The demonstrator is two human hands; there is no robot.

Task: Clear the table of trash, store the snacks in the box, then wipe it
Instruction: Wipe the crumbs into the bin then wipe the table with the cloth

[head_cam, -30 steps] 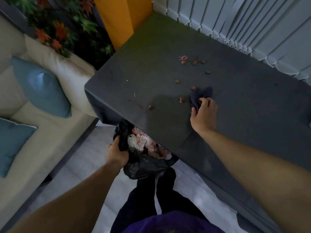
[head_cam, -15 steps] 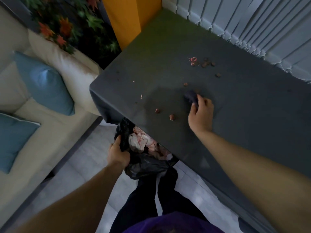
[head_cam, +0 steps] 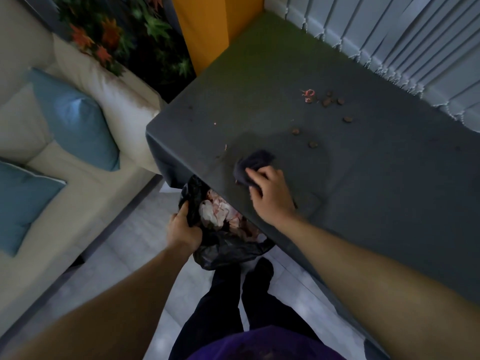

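1. The table [head_cam: 363,203] carries a dark grey cover. Its near-left corner points toward the sofa [head_cam: 78,203], and its far edge runs along the vertical blinds [head_cam: 415,48].
2. The right hand [head_cam: 272,196] rests on the table close to the near edge, not far from the near-left corner. Its fingers are curled over a dark cloth [head_cam: 255,163] and press it against the cover.
3. The cloth is bunched. Most of it protrudes beyond the fingertips, toward the far edge.
4. The left hand [head_cam: 183,229] is below table level, just outside the near edge. Its fingers and thumb are closed around the rim of a black trash bag [head_cam: 228,252], and the mouth of the bag stands open.
5. The trash bag hangs under the near edge, partly tucked beneath it, close to the cloth. Crumpled paper [head_cam: 215,214], white and pink, shows inside.
6. Brown crumbs [head_cam: 327,101] lie in a cluster toward the far edge, just beside a pink scrap [head_cam: 307,94]. Three single crumbs lie between that cluster and the cloth, all apart from the cloth.
7. Fine specks lie left of the cloth, toward the near-left corner.
8. Two blue cushions [head_cam: 75,120] rest on the sofa. An orange column [head_cam: 205,29] and plant foliage [head_cam: 117,35] stand at the far-left corner of the table
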